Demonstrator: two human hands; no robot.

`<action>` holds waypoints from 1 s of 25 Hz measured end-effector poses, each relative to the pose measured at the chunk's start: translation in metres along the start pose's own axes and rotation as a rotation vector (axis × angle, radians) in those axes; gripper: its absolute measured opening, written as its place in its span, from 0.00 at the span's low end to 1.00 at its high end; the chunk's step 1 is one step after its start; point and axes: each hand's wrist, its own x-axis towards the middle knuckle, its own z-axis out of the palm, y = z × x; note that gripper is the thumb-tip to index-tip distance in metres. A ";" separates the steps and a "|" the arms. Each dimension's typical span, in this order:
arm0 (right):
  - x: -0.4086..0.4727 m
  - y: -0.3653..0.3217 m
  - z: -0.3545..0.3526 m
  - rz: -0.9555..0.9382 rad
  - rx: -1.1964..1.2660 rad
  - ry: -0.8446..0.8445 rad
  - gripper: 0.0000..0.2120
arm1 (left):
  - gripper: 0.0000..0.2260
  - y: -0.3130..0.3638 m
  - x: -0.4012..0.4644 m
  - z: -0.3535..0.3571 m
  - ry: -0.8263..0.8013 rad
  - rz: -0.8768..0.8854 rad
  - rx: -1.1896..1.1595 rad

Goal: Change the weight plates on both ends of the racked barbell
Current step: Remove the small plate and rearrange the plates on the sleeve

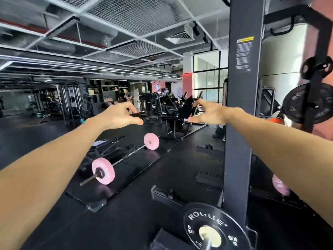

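Below the left grip [119, 115], held wide and empty, a pink-plated barbell [124, 157] lies on black gym floor [137, 204]. Right grip [207, 113] hovers wide, empty, beside the rack upright [239, 123]; the black plate [214, 230] sits low beneath it.

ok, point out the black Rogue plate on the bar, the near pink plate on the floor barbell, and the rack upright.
black Rogue plate [201, 222]: head view, lettered face.
near pink plate [108, 175]: head view, face.
dark rack upright [239, 123]: head view, mid-post.
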 end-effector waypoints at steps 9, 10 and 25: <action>0.063 0.041 0.025 0.096 0.021 0.090 0.34 | 0.22 -0.012 0.101 0.047 -0.068 0.103 -0.031; 0.070 0.053 0.025 0.109 0.018 0.109 0.34 | 0.22 -0.010 0.114 0.056 -0.077 0.121 -0.042; 0.061 0.217 0.065 0.516 0.039 0.292 0.31 | 0.24 0.020 0.223 0.235 -0.326 0.264 -0.184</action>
